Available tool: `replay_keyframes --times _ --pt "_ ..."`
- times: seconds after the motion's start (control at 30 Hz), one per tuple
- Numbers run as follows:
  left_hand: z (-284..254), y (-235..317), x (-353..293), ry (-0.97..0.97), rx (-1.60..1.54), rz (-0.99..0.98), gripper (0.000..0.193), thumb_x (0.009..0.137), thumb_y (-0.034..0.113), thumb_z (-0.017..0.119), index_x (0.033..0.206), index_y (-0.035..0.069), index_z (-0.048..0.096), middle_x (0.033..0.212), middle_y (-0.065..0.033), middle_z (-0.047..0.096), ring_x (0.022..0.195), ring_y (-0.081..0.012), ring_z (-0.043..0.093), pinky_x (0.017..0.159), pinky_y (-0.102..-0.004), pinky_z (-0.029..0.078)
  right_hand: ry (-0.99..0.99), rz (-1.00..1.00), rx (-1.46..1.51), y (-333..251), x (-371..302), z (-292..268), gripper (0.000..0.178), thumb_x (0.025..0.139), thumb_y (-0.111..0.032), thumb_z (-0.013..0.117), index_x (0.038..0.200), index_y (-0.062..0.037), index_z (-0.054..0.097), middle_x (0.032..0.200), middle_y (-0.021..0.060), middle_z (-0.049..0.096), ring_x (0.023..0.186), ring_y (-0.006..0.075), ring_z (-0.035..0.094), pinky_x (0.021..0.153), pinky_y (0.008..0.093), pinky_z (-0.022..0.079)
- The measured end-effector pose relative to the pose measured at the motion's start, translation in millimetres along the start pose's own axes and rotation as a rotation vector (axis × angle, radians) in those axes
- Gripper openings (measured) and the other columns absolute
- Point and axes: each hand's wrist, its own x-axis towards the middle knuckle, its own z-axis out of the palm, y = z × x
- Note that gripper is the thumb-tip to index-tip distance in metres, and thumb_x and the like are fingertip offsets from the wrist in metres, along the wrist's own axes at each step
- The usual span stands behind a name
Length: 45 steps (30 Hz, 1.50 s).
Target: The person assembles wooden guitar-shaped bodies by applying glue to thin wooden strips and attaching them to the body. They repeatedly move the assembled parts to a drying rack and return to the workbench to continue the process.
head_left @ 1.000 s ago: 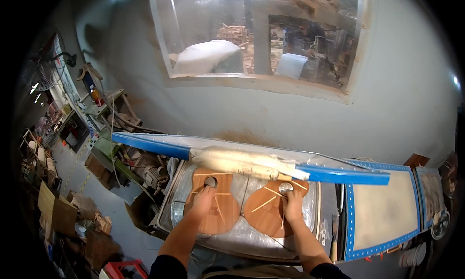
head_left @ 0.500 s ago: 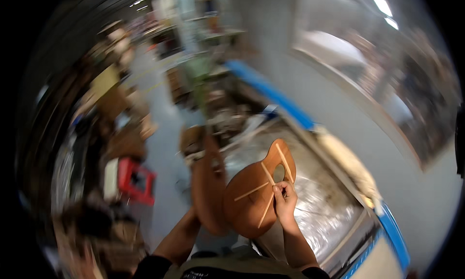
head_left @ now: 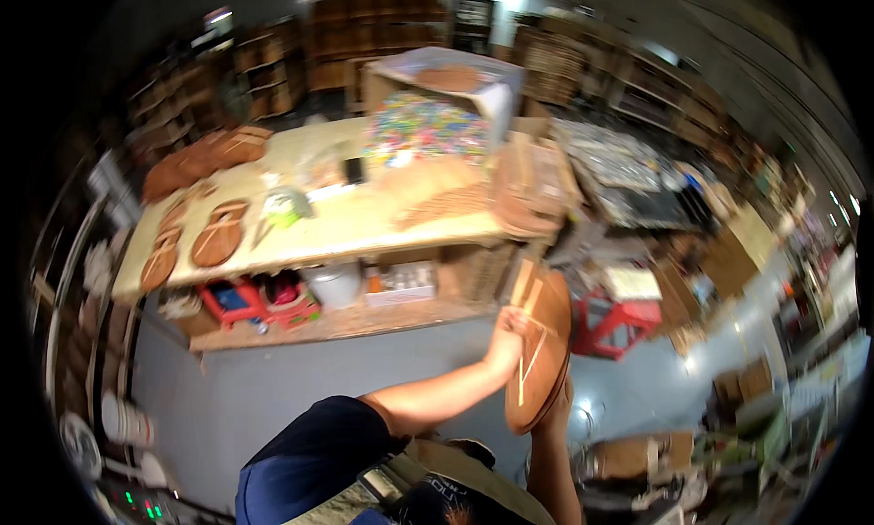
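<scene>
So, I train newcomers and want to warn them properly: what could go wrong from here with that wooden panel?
The thin pale strips on the wooden panel lie uncovered right by the left hand; a hard press might loosen one. The panel's upper end looks close to the corner of the table, so a swing could dent its edge. A red stool shows just beyond the panel and might get bumped.

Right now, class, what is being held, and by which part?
A curved wooden panel, its upper left edge in the left hand. The right hand is mostly hidden behind the panel; its hold cannot be told.
</scene>
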Motion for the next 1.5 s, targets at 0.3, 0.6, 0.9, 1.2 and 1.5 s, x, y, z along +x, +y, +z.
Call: replay_keyframes --times 0.3,0.6,0.9,1.2,1.5 --pt "-286.2 220.2 41.1 0.725 0.011 0.493 0.010 0.098 0.010 0.048 0.107 0.012 0.048 0.091 0.0005 0.051 0.084 -0.0090 0.048 0.078 -0.0244 0.043 -0.778 -0.451 -0.590 94.2 30.8 283.9 0.046 0.088 -0.027 0.062 0.123 0.0006 0.051 0.113 0.0197 0.058 0.101 0.0345 0.058 0.085 0.0389 0.046" --pt "-420.9 348.4 7.7 0.799 0.208 0.759 0.024 0.095 0.004 0.051 0.119 0.004 0.048 0.115 -0.0055 0.055 0.103 -0.0136 0.052 0.090 -0.0276 0.042 -1.287 -0.081 -0.410 181.7 101.0 433.3 0.036 0.091 -0.024 0.062 0.111 0.0058 0.060 0.098 0.0240 0.066 0.083 0.0268 0.066 0.074 0.0366 0.052" --pt "-596.1 439.5 71.8 1.028 0.395 0.612 0.022 0.093 0.008 0.057 0.115 0.004 0.053 0.108 -0.0051 0.059 0.096 -0.0139 0.056 0.080 -0.0269 0.046 -0.753 -0.025 -0.131 266.2 302.8 700.1 0.031 0.091 -0.017 0.062 0.109 0.0087 0.060 0.097 0.0107 0.066 0.090 0.0171 0.063 0.075 0.0301 0.050" --pt "-697.5 443.9 29.0 1.317 0.310 0.140 0.014 0.093 0.007 0.056 0.107 0.005 0.058 0.105 -0.0063 0.064 0.088 -0.0161 0.063 0.076 -0.0290 0.050 -0.544 -0.491 -1.098 475.6 496.4 966.8 0.033 0.092 -0.017 0.047 0.116 0.0029 0.056 0.084 0.0250 0.065 0.076 0.0371 0.066 0.069 0.0459 0.053" --pt "-739.7 442.3 -3.3 1.356 0.428 -0.092 0.023 0.094 0.005 0.051 0.116 0.004 0.059 0.101 -0.0070 0.066 0.087 -0.0150 0.061 0.077 -0.0283 0.050 -0.579 -0.246 -1.207 616.2 550.5 1107.3 0.035 0.093 -0.019 0.045 0.120 -0.0014 0.059 0.101 0.0250 0.065 0.099 0.0399 0.062 0.086 0.0443 0.051"
